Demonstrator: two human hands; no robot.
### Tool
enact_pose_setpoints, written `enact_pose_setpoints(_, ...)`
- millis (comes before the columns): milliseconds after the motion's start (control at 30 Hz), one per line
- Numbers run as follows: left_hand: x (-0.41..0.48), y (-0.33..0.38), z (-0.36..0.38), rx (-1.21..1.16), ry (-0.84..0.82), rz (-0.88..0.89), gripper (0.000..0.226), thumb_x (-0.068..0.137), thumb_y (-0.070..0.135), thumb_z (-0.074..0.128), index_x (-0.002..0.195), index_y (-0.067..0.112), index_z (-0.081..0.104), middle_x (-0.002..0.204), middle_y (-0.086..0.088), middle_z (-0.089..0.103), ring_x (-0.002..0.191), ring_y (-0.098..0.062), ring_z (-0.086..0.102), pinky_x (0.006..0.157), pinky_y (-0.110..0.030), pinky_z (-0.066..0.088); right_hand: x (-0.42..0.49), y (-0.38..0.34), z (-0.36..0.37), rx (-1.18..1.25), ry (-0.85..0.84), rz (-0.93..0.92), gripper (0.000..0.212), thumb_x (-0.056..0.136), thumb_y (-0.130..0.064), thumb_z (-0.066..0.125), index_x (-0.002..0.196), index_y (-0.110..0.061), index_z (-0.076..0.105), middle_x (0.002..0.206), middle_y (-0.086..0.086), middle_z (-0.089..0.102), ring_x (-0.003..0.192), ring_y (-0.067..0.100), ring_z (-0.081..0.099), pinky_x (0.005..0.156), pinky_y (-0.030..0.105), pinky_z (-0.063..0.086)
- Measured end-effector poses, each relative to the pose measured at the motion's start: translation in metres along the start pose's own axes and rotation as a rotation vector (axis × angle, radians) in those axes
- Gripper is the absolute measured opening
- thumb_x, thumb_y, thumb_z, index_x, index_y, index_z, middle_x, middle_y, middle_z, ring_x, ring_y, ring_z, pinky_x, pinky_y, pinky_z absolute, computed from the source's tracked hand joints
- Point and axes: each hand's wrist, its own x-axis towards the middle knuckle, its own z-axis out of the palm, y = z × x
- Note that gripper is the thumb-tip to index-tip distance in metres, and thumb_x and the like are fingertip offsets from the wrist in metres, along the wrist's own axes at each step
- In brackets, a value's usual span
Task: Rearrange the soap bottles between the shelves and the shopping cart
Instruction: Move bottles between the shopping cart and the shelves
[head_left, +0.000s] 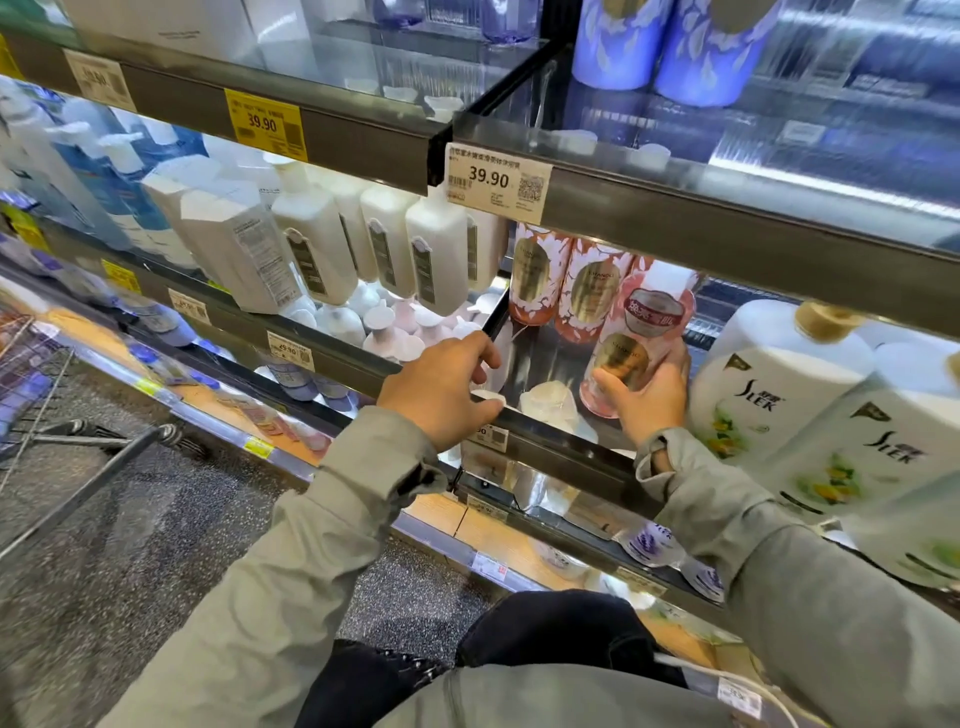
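My right hand (652, 400) grips a pink soap bottle (641, 322) with a gold label, holding it tilted just inside the middle shelf (566, 452). Behind it stand two more pink floral bottles (563, 280). My left hand (441, 392) rests on the shelf's front rail, fingers curled over the edge beside the black divider. The shopping cart (36, 405) shows at the far left, only its wire side and handle in view.
White pump bottles (363, 239) fill the shelf section to the left. Large white SLEK bottles (810, 405) crowd the right. Blue bottles (670, 47) stand on the upper shelf. More bottles sit on lower shelves. Speckled floor lies below left.
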Motion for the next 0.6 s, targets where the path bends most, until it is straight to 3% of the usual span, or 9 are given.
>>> enact_pose_setpoints(133, 0.003, 0.002, 0.004, 0.018, -0.009, 0.003, 0.027, 0.084, 0.031, 0.067, 0.105, 0.032, 0.049, 0.104, 0.009, 0.059, 0.09, -0.015, 0.058, 0.086, -0.041, 0.05, 0.004, -0.006, -0.003, -0.003, -0.006, 0.009, 0.083, 0.077, -0.01, 0.076, 0.142, -0.004, 0.025, 0.14, 0.014, 0.038, 0.13, 0.025, 0.038, 0.098, 0.011, 0.022)
enact_pose_setpoints(400, 0.006, 0.002, 0.001, 0.031, -0.025, -0.001, 0.025, 0.084, 0.031, 0.068, 0.1, 0.033, 0.049, 0.103, 0.008, 0.06, 0.091, -0.015, 0.059, 0.086, -0.042, 0.05, 0.008, -0.015, -0.003, -0.05, -0.038, 0.097, 0.086, 0.081, -0.015, 0.072, 0.146, -0.008, 0.017, 0.145, 0.012, 0.035, 0.133, 0.028, 0.037, 0.112, 0.034, 0.026)
enact_pose_setpoints(600, 0.002, 0.002, -0.01, 0.041, -0.035, -0.012, 0.025, 0.084, 0.031, 0.068, 0.099, 0.033, 0.049, 0.104, 0.008, 0.059, 0.095, -0.015, 0.061, 0.087, -0.04, 0.049, 0.006, -0.032, -0.001, -0.005, -0.091, 0.295, 0.098, 0.083, -0.015, 0.07, 0.15, -0.009, -0.001, 0.153, 0.014, 0.023, 0.139, 0.03, 0.028, 0.115, 0.039, 0.023)
